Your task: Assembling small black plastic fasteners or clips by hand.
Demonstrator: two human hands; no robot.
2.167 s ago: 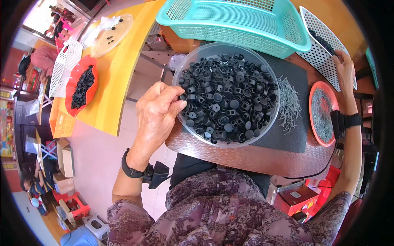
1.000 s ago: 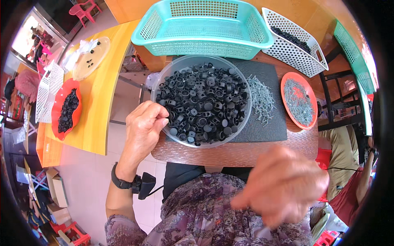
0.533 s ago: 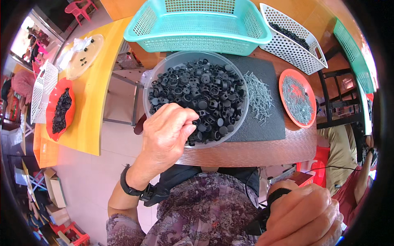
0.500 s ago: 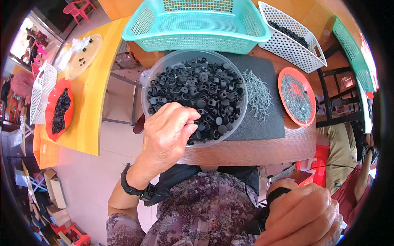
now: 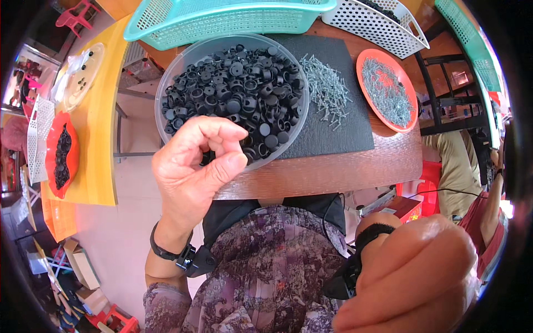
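Note:
My left hand (image 5: 191, 166) is raised over the near left edge of a clear round tub (image 5: 189, 53). Its thumb and forefinger stand apart, and nothing shows between their tips. Small black plastic caps and ring-shaped parts (image 5: 239, 83) are heaped in the tub, partly behind this hand. My right hand (image 5: 411, 283) is large in view at the lower right, close to the camera, with its fingers curled closed. Whatever it may hold is hidden. Loose silver screws (image 5: 327, 91) lie right of the tub on a dark mat (image 5: 344, 139).
An orange plate (image 5: 363, 66) of screws rests at the table's right. Behind the tub are a turquoise basket (image 5: 233, 22) and a white perforated basket (image 5: 372, 30). On a yellow table (image 5: 105, 111) at left lies a red dish (image 5: 51, 150) of black parts. Another person's arm (image 5: 491, 213) shows far right.
My left hand has lifted back from the black parts, its thumb and forefinger parting. My right hand has come a little nearer the camera. The view has shifted, so the table sits higher.

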